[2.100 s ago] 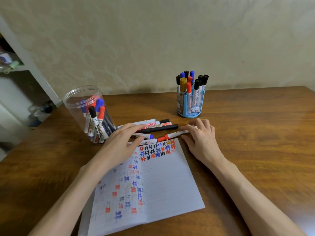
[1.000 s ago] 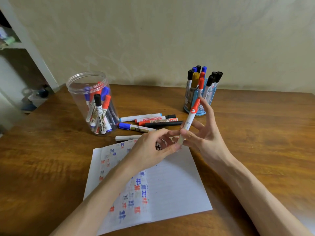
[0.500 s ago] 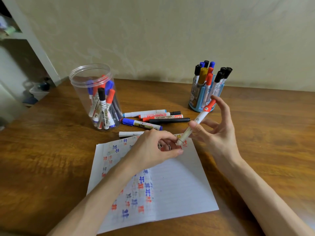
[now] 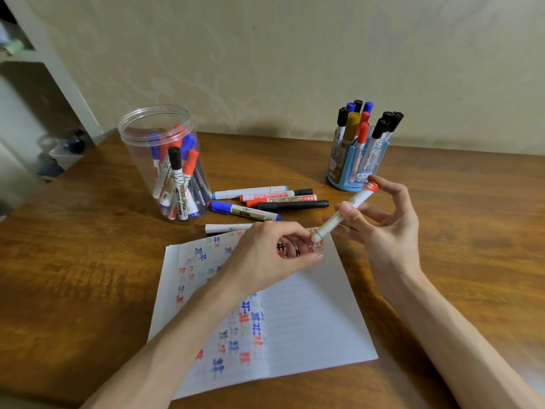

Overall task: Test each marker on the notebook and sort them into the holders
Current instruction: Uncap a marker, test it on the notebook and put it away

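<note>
Pinching a red-capped marker [image 4: 358, 199] between thumb and fingers, the right hand [image 4: 392, 225] holds it tilted above the notebook [image 4: 309, 320] — cap end up, near the blue holder [image 4: 358, 175]. The left hand [image 4: 265, 255] curls beside its lower end; whether it grips, I cannot tell. On the wooden surface [image 4: 88, 276] by the clear jar [image 4: 135, 154], one loose marker [image 4: 267, 196] reads "WHITEBOARD MARKER".

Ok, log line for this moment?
right hand: holds red-capped marker, tilted | left hand: at its lower end, grip unclear | notebook: open beneath
</note>
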The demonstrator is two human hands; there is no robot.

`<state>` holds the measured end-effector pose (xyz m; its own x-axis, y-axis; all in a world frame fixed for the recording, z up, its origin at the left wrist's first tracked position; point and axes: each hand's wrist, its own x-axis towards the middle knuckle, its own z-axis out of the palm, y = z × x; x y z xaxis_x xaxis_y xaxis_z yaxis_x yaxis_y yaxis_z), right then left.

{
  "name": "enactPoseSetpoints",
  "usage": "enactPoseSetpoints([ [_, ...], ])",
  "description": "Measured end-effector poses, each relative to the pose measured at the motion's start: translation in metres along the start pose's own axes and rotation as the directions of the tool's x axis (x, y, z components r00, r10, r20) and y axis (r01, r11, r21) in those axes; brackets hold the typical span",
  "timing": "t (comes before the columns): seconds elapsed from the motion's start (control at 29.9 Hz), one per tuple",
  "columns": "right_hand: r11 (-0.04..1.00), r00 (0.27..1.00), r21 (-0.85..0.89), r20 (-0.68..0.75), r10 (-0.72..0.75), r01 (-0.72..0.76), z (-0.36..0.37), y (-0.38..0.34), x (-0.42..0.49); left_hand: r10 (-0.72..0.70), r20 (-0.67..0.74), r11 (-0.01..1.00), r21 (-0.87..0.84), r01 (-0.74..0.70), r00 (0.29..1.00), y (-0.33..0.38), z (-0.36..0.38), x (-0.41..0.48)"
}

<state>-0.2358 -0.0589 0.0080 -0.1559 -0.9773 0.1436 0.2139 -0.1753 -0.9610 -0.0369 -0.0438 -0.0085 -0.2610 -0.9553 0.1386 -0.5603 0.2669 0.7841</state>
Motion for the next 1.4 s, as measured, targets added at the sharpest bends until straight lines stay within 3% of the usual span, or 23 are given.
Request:
enactPoseSetpoints([
  [0.23,0.998,0.997,-0.056,0.073,-0.030,0.034,0.001,0.000,-0.002,0.022,-0.011,1.000,0.010,-0.022,1.000,0.004,0.001,-0.001],
  [0.43,0.991,0.981,-0.095,0.183,-0.073,0.091,0.001,0.009,-0.003,0.112,-0.131,0.993,0.060,-0.105,0.985,0.001,0.002,0.001],
  [0.57,0.998,0.981,-0.057,0.190,0.023,-0.013,0.004,0.009,-0.006,0.138,-0.188,0.988,0.096,-0.122,0.972,-0.001,0.002,0.001],
  [0.7,0.946,0.958,-0.322,0.281,0.063,0.033,0.008,0.008,-0.009,0.145,-0.263,0.987,0.107,-0.121,0.954,-0.001,0.000,0.002],
  [0.9,0.954,0.988,-0.288,0.105,0.113,-0.079,-0.007,0.004,0.001,0.052,-0.259,0.991,0.131,-0.019,0.965,-0.008,-0.012,0.004],
  [1.07,0.856,0.984,-0.516,0.153,0.091,0.001,-0.015,0.016,0.001,0.041,-0.320,0.974,0.226,0.034,0.947,-0.015,-0.016,0.002],
  [1.4,0.789,0.979,-0.610,0.192,0.061,0.070,-0.012,0.027,0.002,0.039,-0.325,0.964,0.260,0.050,0.945,-0.021,-0.014,0.004],
])
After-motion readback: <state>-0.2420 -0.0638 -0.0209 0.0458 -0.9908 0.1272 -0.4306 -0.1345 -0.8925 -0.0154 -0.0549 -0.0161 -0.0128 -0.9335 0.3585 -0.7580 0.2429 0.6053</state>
